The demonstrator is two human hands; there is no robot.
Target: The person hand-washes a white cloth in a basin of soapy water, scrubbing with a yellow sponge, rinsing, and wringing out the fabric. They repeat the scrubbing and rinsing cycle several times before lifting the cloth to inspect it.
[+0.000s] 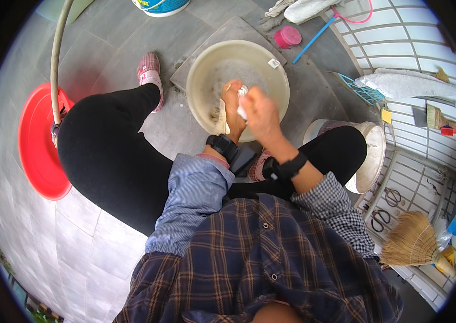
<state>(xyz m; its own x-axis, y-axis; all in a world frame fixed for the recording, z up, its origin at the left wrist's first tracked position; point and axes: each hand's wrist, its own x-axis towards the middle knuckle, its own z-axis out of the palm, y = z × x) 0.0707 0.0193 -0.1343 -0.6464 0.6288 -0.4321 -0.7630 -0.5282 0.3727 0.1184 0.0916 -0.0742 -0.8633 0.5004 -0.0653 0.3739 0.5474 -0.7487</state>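
A round cream plastic basin [198, 87] stands on a square slab on the floor, with cloudy water in it. My left hand [234, 109] is over the basin and grips a wet whitish cloth [222, 121], part of which hangs at the wrist side. My right hand [261, 113] is pressed close against it, its fingers closed on a bunched white part of the cloth between both hands. A small white piece [274, 63] sticks to the basin's inner wall at the upper right. Both wrists wear black straps.
A red plastic basin [36, 141] with a wooden pole [56, 68] lies left. A whitish bucket [374, 149] stands by the right knee. A pink container [288, 37] and a blue rod [314, 40] lie beyond the cream basin. Scissors [380, 220] and a straw hand broom [409, 242] hang at right.
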